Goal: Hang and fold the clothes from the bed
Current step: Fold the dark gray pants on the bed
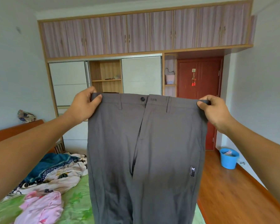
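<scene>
Both hands are up: the left hand [85, 104] and right hand [214, 110] each pinch a corner of the waistband of the grey trousers [145, 151], which hang open-fly over the green bed [76, 201]. Pink top [42, 207] and a floral blanket [58, 172] lie on the bed, blue bucket [229, 159] on the floor.

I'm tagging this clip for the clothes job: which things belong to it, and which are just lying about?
Job: grey trousers, gripped at the waistband by left hand and right hand; pink garment and floral cloth on the bed; wardrobe.
Lying about: blue bucket on the floor; red door; small bag beside it.
</scene>
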A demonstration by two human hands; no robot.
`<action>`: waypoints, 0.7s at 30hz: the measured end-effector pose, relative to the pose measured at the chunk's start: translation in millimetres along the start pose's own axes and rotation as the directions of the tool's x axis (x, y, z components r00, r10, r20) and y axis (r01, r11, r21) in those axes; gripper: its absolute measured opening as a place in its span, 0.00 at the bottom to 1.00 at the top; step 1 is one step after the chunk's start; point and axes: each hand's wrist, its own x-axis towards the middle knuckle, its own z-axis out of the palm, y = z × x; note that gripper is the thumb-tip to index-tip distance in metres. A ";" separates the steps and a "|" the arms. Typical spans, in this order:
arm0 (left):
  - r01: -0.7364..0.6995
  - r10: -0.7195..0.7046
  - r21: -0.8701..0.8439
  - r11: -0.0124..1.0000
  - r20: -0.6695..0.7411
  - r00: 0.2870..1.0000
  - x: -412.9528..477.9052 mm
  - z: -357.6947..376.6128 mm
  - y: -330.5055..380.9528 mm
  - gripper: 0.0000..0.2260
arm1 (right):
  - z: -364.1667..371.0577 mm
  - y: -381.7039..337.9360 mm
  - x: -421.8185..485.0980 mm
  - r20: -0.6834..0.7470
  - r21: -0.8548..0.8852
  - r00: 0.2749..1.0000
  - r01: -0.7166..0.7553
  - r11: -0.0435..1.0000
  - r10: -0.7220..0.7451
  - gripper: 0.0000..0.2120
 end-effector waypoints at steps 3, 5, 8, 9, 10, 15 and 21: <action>0.158 -0.155 -0.016 0.987 0.097 0.983 0.5 6.0 -2.0 0.13 | 5.1 0.6 -2.9 0.012 -0.081 1.000 -0.013 0.997 0.014 0.06; 0.272 -0.264 -0.028 0.962 0.159 0.951 -1.1 12.4 -2.4 0.11 | 11.6 0.3 -6.3 0.037 -0.099 0.998 -0.055 0.994 0.059 0.06; 0.413 -0.376 -0.134 0.901 0.236 0.896 -10.4 25.9 6.3 0.08 | 27.7 -6.5 -16.9 0.064 -0.048 0.988 -0.137 0.989 0.139 0.07; 0.437 -0.388 -0.185 0.880 0.252 0.887 -15.0 31.2 13.0 0.08 | 34.2 -12.2 -22.2 0.081 -0.003 0.983 -0.162 0.987 0.162 0.08; 0.452 -0.390 -0.230 0.862 0.268 0.881 -19.9 36.5 21.7 0.09 | 41.8 -18.9 -27.8 0.108 0.042 0.978 -0.186 0.982 0.180 0.09; 0.516 -0.313 -0.428 0.742 0.460 0.831 -44.2 73.0 70.7 0.05 | 83.3 -65.0 -63.6 0.367 0.200 0.908 -0.290 0.936 0.203 0.10; 0.562 -0.202 -0.440 0.701 0.633 0.747 -59.9 84.8 88.0 0.21 | 82.5 -82.8 -73.8 0.570 0.223 0.774 -0.468 0.855 0.275 0.10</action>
